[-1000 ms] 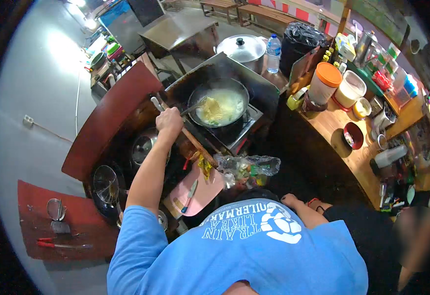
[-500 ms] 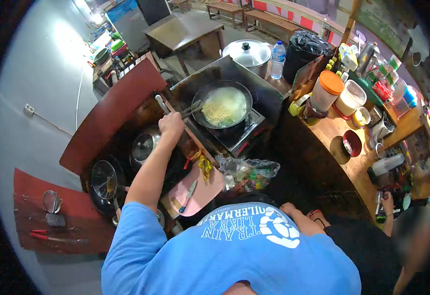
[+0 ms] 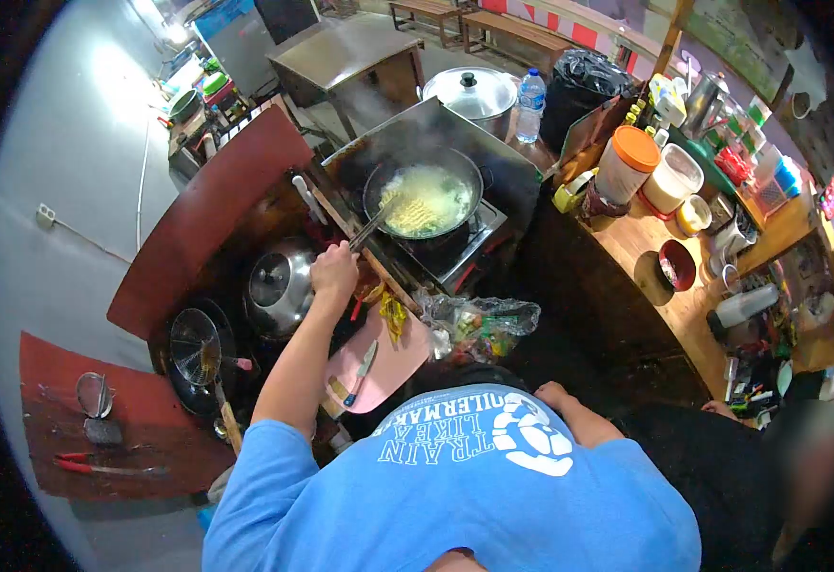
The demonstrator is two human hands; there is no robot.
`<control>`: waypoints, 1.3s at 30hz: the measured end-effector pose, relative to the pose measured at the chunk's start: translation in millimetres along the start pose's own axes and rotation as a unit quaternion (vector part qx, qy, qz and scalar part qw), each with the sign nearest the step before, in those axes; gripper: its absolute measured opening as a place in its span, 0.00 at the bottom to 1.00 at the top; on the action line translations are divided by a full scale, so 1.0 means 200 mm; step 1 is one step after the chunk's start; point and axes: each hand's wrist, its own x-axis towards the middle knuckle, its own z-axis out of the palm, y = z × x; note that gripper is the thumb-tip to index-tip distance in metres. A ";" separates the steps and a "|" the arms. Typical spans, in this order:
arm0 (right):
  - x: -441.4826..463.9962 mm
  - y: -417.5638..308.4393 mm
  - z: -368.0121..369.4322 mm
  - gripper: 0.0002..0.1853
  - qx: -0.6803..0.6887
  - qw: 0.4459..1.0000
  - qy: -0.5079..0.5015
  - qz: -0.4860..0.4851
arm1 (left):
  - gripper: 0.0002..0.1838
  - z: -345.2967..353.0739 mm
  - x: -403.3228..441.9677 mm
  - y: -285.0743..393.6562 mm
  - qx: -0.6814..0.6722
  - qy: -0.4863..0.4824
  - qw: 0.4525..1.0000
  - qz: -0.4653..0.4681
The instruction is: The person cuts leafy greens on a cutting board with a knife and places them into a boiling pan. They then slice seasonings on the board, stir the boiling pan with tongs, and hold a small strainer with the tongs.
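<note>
My left hand (image 3: 335, 271) is closed around long metal tongs (image 3: 371, 229). Their far end reaches into the noodles (image 3: 415, 212) at the left side of a dark wok (image 3: 477, 181). Pale, steaming liquid and some green bits surround the noodles in the wok, which stands on a stove (image 3: 482, 250). My right hand (image 3: 552, 393) is low beside my waist, close to my shirt, its fingers too small and partly hidden to make out.
A pink board (image 3: 393, 367) bears a knife (image 3: 364, 370). Beside it lies a clear plastic bag (image 3: 493, 324). Left are a lidded metal pot (image 3: 280, 288) and a strainer (image 3: 195, 345). Containers line the wooden counter (image 3: 627, 253). A person in dark clothes (image 3: 698, 458) is at right.
My left hand has shifted down the image, and the tongs now point more steeply up into the noodles. The other person's hand has moved back from the items at the right.
</note>
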 end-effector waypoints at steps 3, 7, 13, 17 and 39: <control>-0.22 -0.21 -0.21 0.24 0.023 0.999 -0.027 0.031 | 0.16 0.01 -0.03 0.02 -0.015 0.003 1.000 -0.014; -0.16 -0.15 -0.16 0.24 0.016 0.999 -0.030 -0.005 | 0.17 0.07 -0.07 0.03 -0.032 0.021 0.999 -0.027; -0.14 -0.13 -0.13 0.22 0.032 0.999 -0.039 -0.010 | 0.20 0.09 -0.15 0.07 -0.104 0.061 0.991 -0.053; -0.18 -0.14 -0.17 0.21 0.055 0.997 -0.052 -0.024 | 0.18 0.07 -0.16 0.08 -0.140 0.080 0.986 -0.054; -0.25 -0.04 -0.24 0.30 0.008 0.999 -0.041 0.024 | 0.37 -0.03 -0.07 0.36 -0.182 0.094 0.969 0.136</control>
